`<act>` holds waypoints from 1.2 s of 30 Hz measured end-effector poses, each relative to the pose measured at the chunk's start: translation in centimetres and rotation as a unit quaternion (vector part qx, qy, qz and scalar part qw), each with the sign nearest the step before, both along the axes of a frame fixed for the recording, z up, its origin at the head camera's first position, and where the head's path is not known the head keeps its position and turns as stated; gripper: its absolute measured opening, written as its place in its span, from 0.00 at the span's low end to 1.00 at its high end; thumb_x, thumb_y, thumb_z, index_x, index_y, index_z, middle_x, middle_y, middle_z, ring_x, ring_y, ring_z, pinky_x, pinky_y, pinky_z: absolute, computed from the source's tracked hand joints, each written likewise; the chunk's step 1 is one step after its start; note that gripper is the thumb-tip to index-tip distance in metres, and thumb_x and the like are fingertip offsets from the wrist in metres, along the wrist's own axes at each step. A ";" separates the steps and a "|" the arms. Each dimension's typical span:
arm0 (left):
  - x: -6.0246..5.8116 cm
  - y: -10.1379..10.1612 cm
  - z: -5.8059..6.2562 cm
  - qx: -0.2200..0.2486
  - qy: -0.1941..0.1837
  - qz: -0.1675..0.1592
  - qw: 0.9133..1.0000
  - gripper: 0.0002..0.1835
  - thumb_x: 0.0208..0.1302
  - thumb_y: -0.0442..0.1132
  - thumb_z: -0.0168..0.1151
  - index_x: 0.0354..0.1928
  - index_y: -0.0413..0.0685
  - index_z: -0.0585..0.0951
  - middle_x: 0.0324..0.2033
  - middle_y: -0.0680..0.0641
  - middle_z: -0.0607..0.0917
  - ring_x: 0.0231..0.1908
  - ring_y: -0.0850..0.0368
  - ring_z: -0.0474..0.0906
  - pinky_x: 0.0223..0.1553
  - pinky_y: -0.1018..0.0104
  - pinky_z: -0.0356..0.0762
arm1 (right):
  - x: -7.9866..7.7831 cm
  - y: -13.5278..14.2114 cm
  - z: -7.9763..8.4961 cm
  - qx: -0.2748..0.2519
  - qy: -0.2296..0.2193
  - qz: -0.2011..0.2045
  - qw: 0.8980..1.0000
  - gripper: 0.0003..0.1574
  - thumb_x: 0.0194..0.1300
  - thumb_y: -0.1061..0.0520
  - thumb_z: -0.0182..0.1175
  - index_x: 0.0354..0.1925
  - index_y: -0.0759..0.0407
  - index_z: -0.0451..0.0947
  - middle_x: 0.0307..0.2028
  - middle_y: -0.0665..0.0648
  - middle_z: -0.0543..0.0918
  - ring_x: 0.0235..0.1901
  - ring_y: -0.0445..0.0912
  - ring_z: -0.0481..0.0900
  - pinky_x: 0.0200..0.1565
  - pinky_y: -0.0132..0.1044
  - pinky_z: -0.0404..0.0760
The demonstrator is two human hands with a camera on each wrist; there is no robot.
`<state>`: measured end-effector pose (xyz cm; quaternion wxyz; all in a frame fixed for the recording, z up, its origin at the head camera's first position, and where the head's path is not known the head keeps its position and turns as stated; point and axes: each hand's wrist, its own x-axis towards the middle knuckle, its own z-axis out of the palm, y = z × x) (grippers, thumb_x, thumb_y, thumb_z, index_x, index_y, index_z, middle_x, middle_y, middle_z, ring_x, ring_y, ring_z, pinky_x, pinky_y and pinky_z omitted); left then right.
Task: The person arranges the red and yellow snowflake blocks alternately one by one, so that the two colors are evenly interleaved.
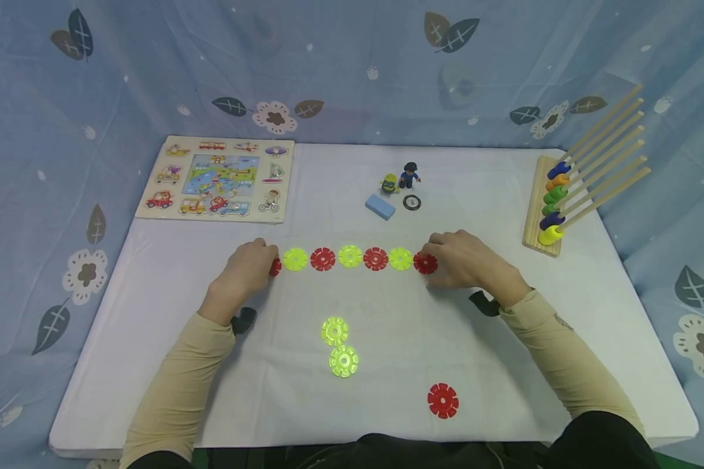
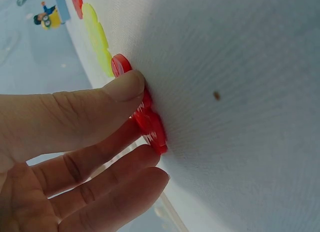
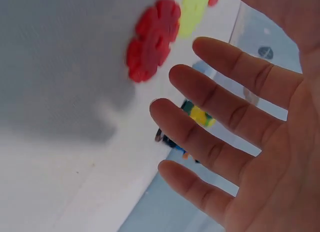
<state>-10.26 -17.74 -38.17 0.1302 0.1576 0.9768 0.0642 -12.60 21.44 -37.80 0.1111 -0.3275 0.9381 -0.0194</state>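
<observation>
A row of red and yellow-green flower-shaped interlocking discs, alternating in colour, crosses the middle of the table. At its left end my left hand (image 1: 248, 266) pinches a red disc (image 2: 145, 117) between thumb and fingertips, close against the white cloth. The hand partly covers that disc in the head view. At the right end my right hand (image 1: 466, 260) hovers by another red disc (image 1: 425, 263); in the right wrist view its fingers are spread and apart from that disc. A yellow-green disc (image 1: 401, 258) lies just left of it.
Two yellow-green discs (image 1: 343, 361) and a red disc (image 1: 443, 400) lie nearer the front edge. Behind the row are a blue block (image 1: 380, 207), a small wheel (image 1: 412, 202) and toy figures (image 1: 409, 176). A picture puzzle board (image 1: 178, 176) stands back left, a peg stacker (image 1: 534, 215) back right.
</observation>
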 end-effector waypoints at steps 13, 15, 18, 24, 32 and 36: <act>0.1 -0.1 -0.1 0.004 0.007 -0.002 1.000 0.12 0.54 0.23 0.64 0.42 0.33 0.81 0.31 0.38 0.79 0.30 0.47 0.72 0.36 0.55 0.74 | 4.9 -2.3 -0.7 -0.041 0.038 0.148 0.987 0.26 0.50 0.42 0.71 0.45 0.51 0.81 0.42 0.51 0.82 0.43 0.47 0.80 0.51 0.47 0.78; 0.1 -0.1 -0.1 0.004 0.007 -0.002 1.000 0.12 0.53 0.23 0.64 0.42 0.33 0.81 0.31 0.38 0.79 0.30 0.47 0.72 0.36 0.55 0.74 | 5.7 -3.4 -0.7 -0.035 0.036 0.175 0.983 0.26 0.50 0.41 0.71 0.46 0.49 0.80 0.42 0.51 0.82 0.42 0.47 0.80 0.50 0.45 0.79; 0.1 0.0 -0.2 0.004 0.006 -0.002 1.000 0.12 0.53 0.23 0.64 0.42 0.33 0.81 0.31 0.38 0.79 0.31 0.47 0.73 0.36 0.54 0.74 | 6.9 -5.1 -0.8 -0.029 0.033 0.214 0.976 0.25 0.52 0.40 0.70 0.47 0.47 0.80 0.43 0.49 0.83 0.42 0.45 0.80 0.50 0.42 0.78; 0.1 0.0 -0.1 0.002 0.003 0.000 1.000 0.12 0.53 0.24 0.64 0.42 0.33 0.81 0.31 0.38 0.79 0.30 0.48 0.73 0.36 0.55 0.74 | 9.1 -8.4 -0.8 -0.015 0.049 0.299 0.953 0.25 0.56 0.42 0.67 0.51 0.48 0.79 0.47 0.48 0.83 0.45 0.43 0.80 0.53 0.38 0.77; 0.1 0.0 -0.1 0.001 0.003 -0.003 1.000 0.12 0.54 0.25 0.64 0.42 0.33 0.81 0.31 0.38 0.79 0.30 0.47 0.72 0.35 0.55 0.73 | 11.4 -11.5 -1.3 0.013 0.107 0.398 0.911 0.27 0.62 0.42 0.62 0.60 0.39 0.74 0.57 0.43 0.78 0.47 0.40 0.78 0.48 0.31 0.77; 0.1 0.0 -0.2 -0.002 0.004 -0.007 1.000 0.11 0.54 0.25 0.64 0.42 0.34 0.81 0.31 0.38 0.79 0.31 0.47 0.73 0.36 0.55 0.73 | 12.0 -11.9 -1.9 0.025 0.120 0.408 0.905 0.27 0.63 0.43 0.62 0.60 0.37 0.73 0.57 0.43 0.77 0.45 0.39 0.76 0.45 0.30 0.75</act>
